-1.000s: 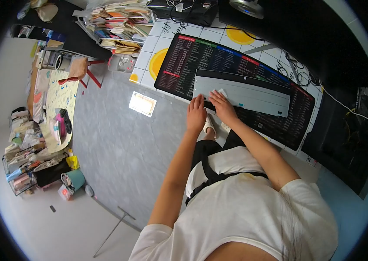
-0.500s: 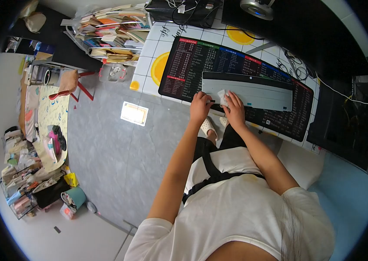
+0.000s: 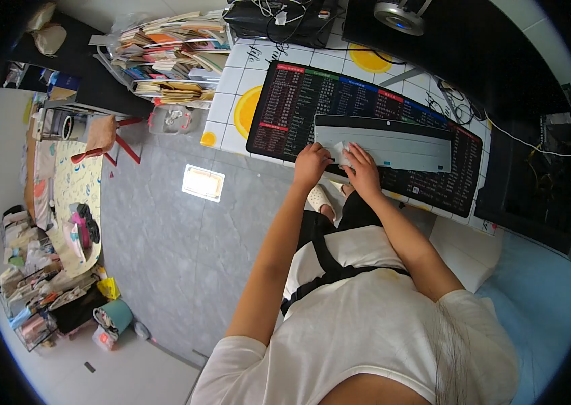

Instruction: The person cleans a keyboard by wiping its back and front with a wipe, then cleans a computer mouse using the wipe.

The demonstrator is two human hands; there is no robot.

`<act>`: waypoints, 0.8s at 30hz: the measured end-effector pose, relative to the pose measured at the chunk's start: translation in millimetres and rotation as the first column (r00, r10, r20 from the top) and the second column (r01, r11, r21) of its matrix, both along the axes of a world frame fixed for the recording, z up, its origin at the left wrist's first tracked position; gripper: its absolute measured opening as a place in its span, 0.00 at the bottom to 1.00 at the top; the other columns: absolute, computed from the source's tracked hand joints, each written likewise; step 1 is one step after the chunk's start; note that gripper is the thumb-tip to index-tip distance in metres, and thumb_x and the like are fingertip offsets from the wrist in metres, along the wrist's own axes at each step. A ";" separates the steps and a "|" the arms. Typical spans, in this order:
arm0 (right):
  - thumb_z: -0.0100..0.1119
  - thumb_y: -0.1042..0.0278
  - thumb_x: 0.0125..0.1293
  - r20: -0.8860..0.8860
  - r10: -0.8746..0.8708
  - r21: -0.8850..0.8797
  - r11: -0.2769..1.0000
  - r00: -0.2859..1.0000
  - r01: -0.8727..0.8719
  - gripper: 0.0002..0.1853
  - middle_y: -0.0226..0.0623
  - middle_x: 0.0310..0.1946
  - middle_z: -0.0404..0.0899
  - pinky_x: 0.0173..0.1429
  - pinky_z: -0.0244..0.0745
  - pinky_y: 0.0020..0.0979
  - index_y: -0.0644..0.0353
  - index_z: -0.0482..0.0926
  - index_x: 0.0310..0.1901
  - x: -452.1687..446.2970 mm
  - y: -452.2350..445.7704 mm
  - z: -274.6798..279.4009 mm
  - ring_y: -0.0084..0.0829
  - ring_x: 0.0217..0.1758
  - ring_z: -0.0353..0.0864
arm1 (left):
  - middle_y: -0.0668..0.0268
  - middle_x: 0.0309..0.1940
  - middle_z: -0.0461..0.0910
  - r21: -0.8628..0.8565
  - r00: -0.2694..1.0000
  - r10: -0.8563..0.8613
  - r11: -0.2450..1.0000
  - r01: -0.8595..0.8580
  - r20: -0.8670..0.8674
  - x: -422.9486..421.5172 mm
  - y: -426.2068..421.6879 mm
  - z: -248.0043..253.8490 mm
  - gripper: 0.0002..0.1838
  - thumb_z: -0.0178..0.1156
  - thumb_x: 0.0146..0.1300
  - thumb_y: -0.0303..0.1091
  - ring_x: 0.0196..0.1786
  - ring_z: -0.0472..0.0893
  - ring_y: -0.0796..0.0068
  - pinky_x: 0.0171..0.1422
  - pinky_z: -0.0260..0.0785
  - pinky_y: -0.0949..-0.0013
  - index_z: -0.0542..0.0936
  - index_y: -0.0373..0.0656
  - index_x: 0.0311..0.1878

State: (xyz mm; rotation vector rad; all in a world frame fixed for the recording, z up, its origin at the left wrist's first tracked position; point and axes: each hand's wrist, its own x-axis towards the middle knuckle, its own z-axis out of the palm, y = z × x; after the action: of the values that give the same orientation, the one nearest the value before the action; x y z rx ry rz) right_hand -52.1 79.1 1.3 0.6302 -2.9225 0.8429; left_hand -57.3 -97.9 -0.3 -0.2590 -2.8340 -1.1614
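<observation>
A long grey keyboard [image 3: 410, 150], its plain underside up and a dark strip along the far edge, lies slightly slanted on the black desk mat [image 3: 285, 101]. At its near left corner is my left hand [image 3: 312, 165], fingers closed around something small and dark that I cannot make out. My right hand [image 3: 364, 171] rests over the left part of the keyboard and presses a crumpled white tissue [image 3: 340, 152] between its fingers and the panel. Both hands are close together, with the tissue between them.
A monitor [image 3: 461, 47] and a round silver device [image 3: 399, 17] stand behind the mat. Loose cables [image 3: 461, 101] lie at the right, near a dark computer case [image 3: 535, 182]. Stacked books [image 3: 174, 54] are left of the desk. A red-legged stool [image 3: 103, 135] stands farther left.
The view has shifted slightly. My right hand and the tissue have moved a little to the left, nearer my left hand. The keyboard stays in place.
</observation>
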 end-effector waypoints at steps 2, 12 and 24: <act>0.57 0.69 0.55 -0.009 0.036 0.003 0.999 0.999 -0.036 0.20 0.34 0.58 0.66 0.63 0.59 0.34 0.57 0.72 0.52 0.0 -1.1 -0.6 0.34 0.63 0.61 | 0.65 0.28 0.73 -0.018 1.000 -0.017 1.000 0.016 -0.025 -0.2 0.2 -2.1 0.06 0.63 0.42 0.31 0.37 0.73 0.61 0.42 0.66 0.62 0.78 0.44 0.26; 0.56 0.71 0.56 0.073 0.038 -0.150 0.988 0.997 -0.026 0.10 0.34 0.58 0.67 0.62 0.59 0.39 0.58 0.77 0.42 -6.1 -29.2 -12.3 0.35 0.65 0.60 | 0.61 0.27 0.73 0.220 0.983 0.161 0.959 -0.176 0.086 5.4 3.6 -7.7 0.06 0.59 0.44 0.24 0.36 0.74 0.59 0.40 0.67 0.63 0.79 0.41 0.29; 0.64 0.67 0.48 0.118 -0.209 0.039 0.978 0.971 0.205 0.09 0.35 0.41 0.68 0.60 0.53 0.44 0.57 0.77 0.31 -7.4 -34.5 -1.9 0.38 0.52 0.62 | 0.57 0.31 0.72 0.212 0.977 0.204 0.954 -0.213 0.062 14.0 2.3 -17.8 0.11 0.56 0.45 0.18 0.34 0.75 0.60 0.37 0.69 0.66 0.78 0.36 0.35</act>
State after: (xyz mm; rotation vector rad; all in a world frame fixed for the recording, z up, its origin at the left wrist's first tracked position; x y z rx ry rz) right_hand -59.5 44.5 -0.5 0.2760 -3.0413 0.8475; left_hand -43.3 -95.6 -18.0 0.0756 -2.6535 -1.4249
